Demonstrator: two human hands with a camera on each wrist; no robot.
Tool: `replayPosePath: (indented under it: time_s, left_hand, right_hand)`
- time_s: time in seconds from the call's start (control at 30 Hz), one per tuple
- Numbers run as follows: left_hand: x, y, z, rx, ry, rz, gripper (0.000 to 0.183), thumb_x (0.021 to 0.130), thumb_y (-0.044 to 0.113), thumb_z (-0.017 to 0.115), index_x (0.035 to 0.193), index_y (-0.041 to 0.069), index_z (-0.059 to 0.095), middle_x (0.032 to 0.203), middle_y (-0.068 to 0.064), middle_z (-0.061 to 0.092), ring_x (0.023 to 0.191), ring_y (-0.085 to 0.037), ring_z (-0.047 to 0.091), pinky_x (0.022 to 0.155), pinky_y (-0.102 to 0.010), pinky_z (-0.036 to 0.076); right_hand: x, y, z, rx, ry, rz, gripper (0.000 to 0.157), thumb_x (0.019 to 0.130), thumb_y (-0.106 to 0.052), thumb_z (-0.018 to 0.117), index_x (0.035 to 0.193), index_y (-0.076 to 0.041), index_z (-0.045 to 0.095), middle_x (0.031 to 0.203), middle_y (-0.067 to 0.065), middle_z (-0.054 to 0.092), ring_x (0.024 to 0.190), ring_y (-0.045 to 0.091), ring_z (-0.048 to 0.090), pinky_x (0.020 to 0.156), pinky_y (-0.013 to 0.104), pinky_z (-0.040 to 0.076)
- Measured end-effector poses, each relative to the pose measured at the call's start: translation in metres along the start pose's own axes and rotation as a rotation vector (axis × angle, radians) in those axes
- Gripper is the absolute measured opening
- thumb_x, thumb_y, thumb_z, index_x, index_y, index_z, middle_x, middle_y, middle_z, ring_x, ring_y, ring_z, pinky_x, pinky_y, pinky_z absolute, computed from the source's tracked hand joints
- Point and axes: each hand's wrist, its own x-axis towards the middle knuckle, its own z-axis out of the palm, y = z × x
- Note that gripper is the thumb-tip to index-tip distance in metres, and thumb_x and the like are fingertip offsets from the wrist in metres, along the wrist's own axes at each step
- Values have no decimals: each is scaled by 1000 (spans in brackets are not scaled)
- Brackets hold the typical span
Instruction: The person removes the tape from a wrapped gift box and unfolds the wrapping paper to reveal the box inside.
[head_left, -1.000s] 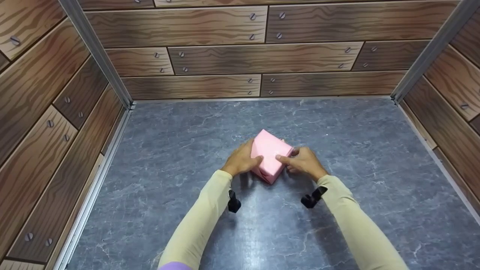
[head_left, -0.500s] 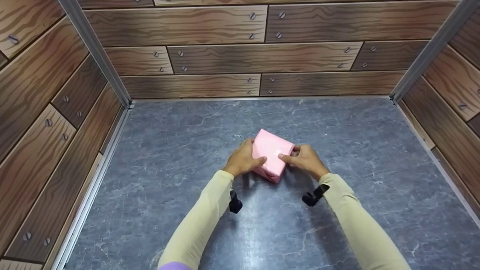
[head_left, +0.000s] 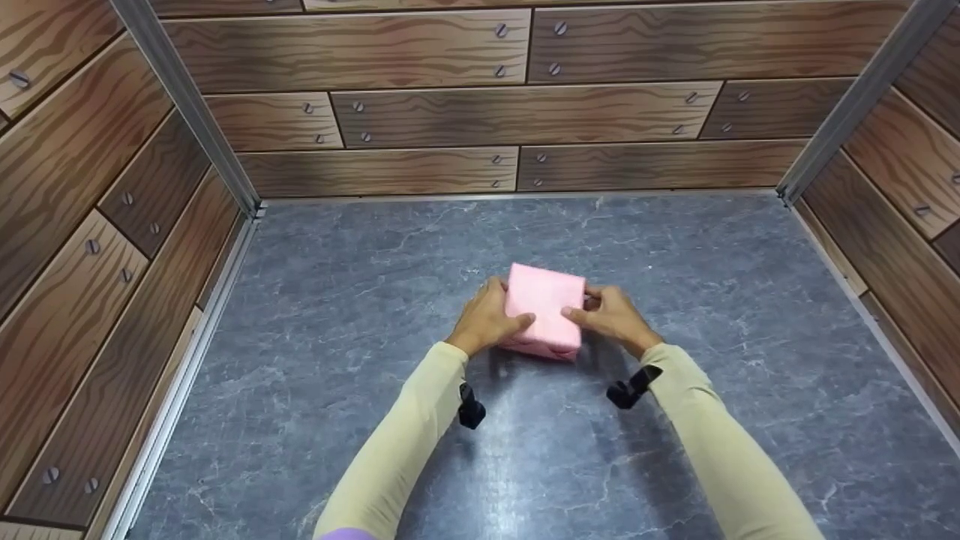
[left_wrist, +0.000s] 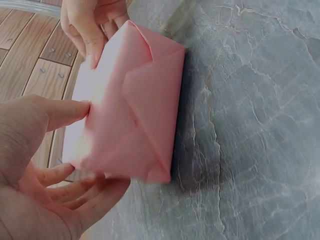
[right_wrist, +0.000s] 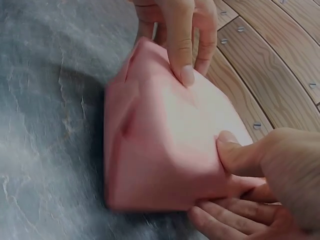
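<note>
The bare left hand (head_left: 491,319) and bare right hand (head_left: 611,318) grasp opposite sides of the pink, paper-wrapped rectangular box (head_left: 544,300), on or just above the grey, marble-patterned tabletop (head_left: 360,300), where its folded end flap (left_wrist: 156,97) could spring open if either grip slackens.

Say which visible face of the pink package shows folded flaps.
The near side of the pink package in the head view: overlapping flaps cross it, while the top face looks plain.
</note>
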Motion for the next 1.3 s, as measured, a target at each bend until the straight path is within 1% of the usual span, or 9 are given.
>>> replayPosePath:
  time_s: [0.1, 0.23, 0.33, 0.47, 0.57, 0.73, 0.87, 1.03, 1.3]
  left_hand:
    - [-1, -2, 1, -29, 1, -21, 65, 88, 30, 78, 135, -1, 45, 125, -19, 59, 114, -31, 59, 100, -42, 48]
    - [-2, -3, 1, -56, 4, -45, 67, 88, 31, 78, 136, 0, 43, 125, -19, 58, 113, -30, 59, 100, -42, 49]
    - [-3, -2, 0, -60, 5, -60, 68, 88, 32, 79, 136, 0, 43, 124, -19, 58, 111, -31, 59, 98, -42, 50]
    - [-3, 1, -2, 68, 24, -80, 79, 87, 40, 78, 142, -1, 39, 129, -21, 55, 116, -35, 59, 99, -46, 50]
    - [0, 4, -3, 269, 48, -28, 80, 88, 47, 74, 146, 3, 40, 135, -20, 53, 122, -36, 55, 102, -47, 48]
    - [5, 6, -5, 480, 0, 204, 65, 96, 45, 65, 146, 6, 49, 149, -16, 49, 138, -34, 45, 116, -47, 36]
    - [8, 3, -4, 500, -112, 285, 59, 102, 40, 58, 150, 8, 48, 159, -14, 39, 147, -36, 34, 121, -47, 27]
    - [10, -1, -3, 469, -169, 275, 57, 102, 38, 58, 151, 11, 48, 161, -13, 35, 149, -37, 29, 122, -46, 24]
    - [11, -2, -4, 419, -179, 263, 55, 101, 37, 61, 149, 12, 51, 161, -13, 36, 150, -36, 28, 123, -42, 22]
  right_hand:
    - [3, -1, 3, -34, 3, -32, 58, 93, -13, 71, 135, 21, 49, 114, 35, 66, 96, 27, 70, 76, 19, 54]
    - [8, -2, 5, -59, 20, -29, 59, 93, -12, 70, 137, 21, 47, 124, 36, 62, 113, 42, 64, 93, 33, 56]
    - [10, -2, 6, -53, 14, -12, 59, 94, -10, 68, 140, 19, 45, 131, 36, 58, 120, 44, 60, 101, 44, 52]
    - [13, -1, 7, -72, -4, -44, 56, 95, -8, 66, 140, 18, 45, 131, 35, 58, 121, 45, 59, 102, 47, 51]
    - [15, -1, 7, -101, -27, -88, 54, 96, -7, 65, 140, 18, 46, 131, 35, 58, 120, 47, 60, 102, 49, 50]
    - [17, -4, 7, -172, 35, -158, 48, 92, -5, 68, 134, 15, 54, 124, 33, 62, 112, 48, 62, 98, 54, 51]
    - [20, -9, 12, -319, 137, -283, 33, 89, -3, 72, 120, 8, 68, 108, 25, 68, 101, 43, 63, 90, 54, 50]
    - [26, -11, 21, -472, 108, -426, 17, 90, -2, 71, 106, 0, 76, 98, 17, 65, 92, 36, 58, 84, 51, 44]
    - [33, -7, 25, -510, 75, -433, 6, 94, -3, 67, 99, -4, 69, 95, 14, 59, 88, 33, 55, 83, 50, 43]
